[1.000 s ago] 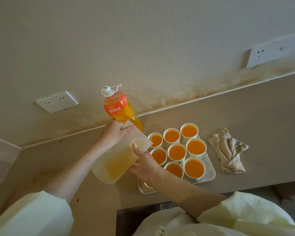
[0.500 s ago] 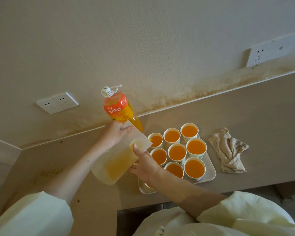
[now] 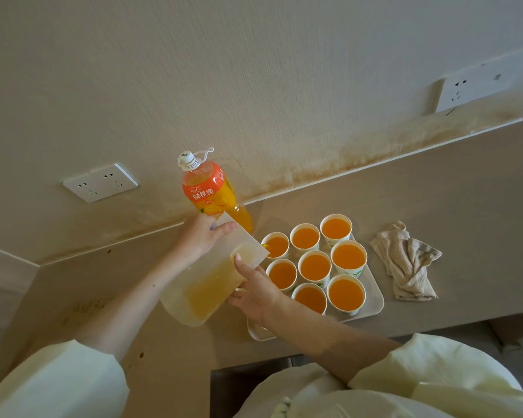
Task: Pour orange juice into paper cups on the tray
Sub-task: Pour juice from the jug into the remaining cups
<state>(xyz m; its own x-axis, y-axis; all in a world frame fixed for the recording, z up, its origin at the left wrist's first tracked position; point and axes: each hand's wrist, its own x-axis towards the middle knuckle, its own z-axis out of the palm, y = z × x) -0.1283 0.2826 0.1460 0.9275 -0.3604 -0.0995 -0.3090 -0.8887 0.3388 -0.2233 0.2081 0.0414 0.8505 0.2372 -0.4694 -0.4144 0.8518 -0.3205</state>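
Nothing much shifted since 1 s ago. Desk [image 3: 435, 191] carries tray [image 3: 378, 300] w/ full cups [image 3: 346, 292]; jug [image 3: 200, 291] tilted over back-left cup [image 3: 280, 247], juice [image 3: 265, 246] trickling in. L hand [image 3: 200, 236] fingers [image 3: 227, 227] wrap jug's top, R hand [image 3: 254, 292] fingers grip its side.

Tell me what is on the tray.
Eight paper cups of orange juice stand on the tray. Its near-left corner is covered by the right hand and the pitcher, so whatever stands there cannot be seen.

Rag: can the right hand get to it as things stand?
Probably not yet: the right hand holds the tilted pitcher, and full cups on the tray stand between it and the rag.
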